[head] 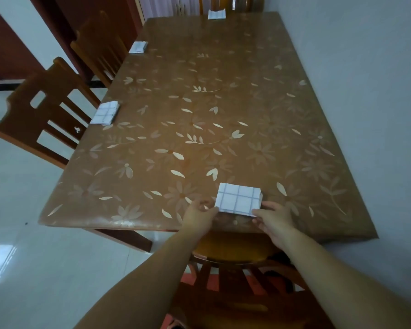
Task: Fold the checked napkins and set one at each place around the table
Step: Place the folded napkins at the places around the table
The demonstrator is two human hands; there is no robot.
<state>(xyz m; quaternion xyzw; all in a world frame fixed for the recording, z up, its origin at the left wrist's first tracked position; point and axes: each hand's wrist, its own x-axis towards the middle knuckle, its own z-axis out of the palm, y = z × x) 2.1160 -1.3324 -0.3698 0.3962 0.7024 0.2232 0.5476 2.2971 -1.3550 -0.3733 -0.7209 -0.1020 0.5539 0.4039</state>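
A folded white checked napkin [238, 198] lies flat near the front edge of the brown flower-patterned table [211, 119]. My left hand [201, 214] pinches its near left corner. My right hand [274, 218] pinches its near right corner. Three more folded checked napkins lie at other places: one on the left edge [105, 113], one further back on the left edge [138, 47], and one at the far end [216, 14].
Two wooden chairs [43, 110] [97, 46] stand along the table's left side, another chair [237, 257] is right below my arms, and one stands at the far end [214, 3]. A grey wall [365, 67] runs along the table's right side. The floor [22, 210] is glossy white tile.
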